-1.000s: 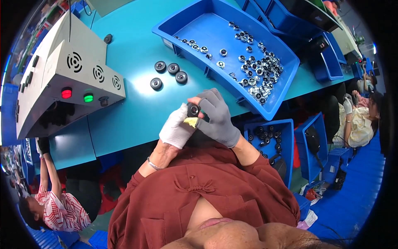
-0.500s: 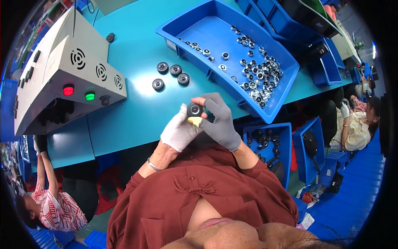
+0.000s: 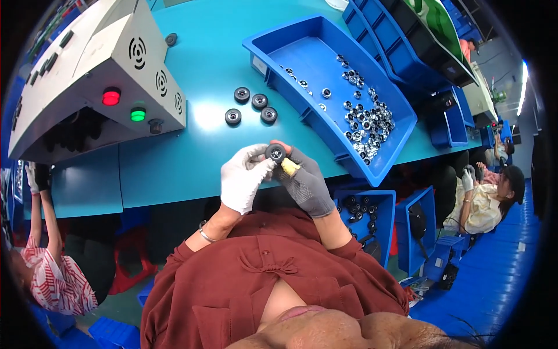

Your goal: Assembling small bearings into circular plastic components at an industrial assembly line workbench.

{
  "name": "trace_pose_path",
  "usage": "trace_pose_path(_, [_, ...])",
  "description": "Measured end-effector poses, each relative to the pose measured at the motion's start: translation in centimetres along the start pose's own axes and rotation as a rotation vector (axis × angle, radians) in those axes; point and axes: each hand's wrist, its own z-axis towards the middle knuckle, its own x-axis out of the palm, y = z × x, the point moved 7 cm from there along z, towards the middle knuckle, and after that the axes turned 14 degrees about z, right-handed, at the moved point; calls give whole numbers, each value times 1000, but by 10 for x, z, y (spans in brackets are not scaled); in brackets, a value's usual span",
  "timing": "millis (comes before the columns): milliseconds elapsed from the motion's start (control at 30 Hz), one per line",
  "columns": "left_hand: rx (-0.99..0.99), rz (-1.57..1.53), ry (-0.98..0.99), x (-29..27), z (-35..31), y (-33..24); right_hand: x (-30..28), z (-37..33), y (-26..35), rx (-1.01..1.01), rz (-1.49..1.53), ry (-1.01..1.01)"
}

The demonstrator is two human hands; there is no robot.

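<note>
Between both hands, over the near edge of the table, is a small black toy wheel [image 3: 275, 153] with a silvery spoked centre. My left hand [image 3: 244, 179], in a white glove, pinches it from the left. From the right, my right hand [image 3: 307, 183], in a grey glove with a bare fingertip showing, grips it too. Yellow material [image 3: 290, 167] shows at the right thumb, touching or close to the wheel. Several similar black wheels [image 3: 260, 101] lie on the table just beyond my hands.
A large blue tray [image 3: 308, 110] with many chrome wheel hubs [image 3: 372, 122] stands at the right. A white machine [image 3: 104, 75] with red and green lamps occupies the left. Below the table edge sits a blue bin [image 3: 381, 227] of black wheels. Co-workers sit at both sides.
The wheel has turned, so its spoked face now shows. My fingers have shifted around it, and the yellow material sits further right. The whole view has shifted slightly.
</note>
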Motion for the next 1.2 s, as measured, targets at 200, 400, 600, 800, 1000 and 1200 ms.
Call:
trace_pose_path(200, [-55, -51, 28, -7, 0, 2, 4, 3, -5, -31, -119, -69])
trace_pose_path(400, [-102, 78, -52, -18, 2, 3, 18, 4, 6, -200, -714, -68])
trace_pose_path(600, [-122, -57, 20, -16, 5, 14, 24, 1, 10, -248, -806, -56])
trace_pose_path(800, [-128, -225, 8, -9, 2, 7, 14, 5, 10, -221, -672, -83])
trace_pose_path(1000, [20, 92, -45, -16, 4, -3, 18, 6, 14, -217, -741, -137])
trace_pose_path(1200, [13, -5, -106, -31, 0, -4, 31, 21, 9, -301, -890, -66])
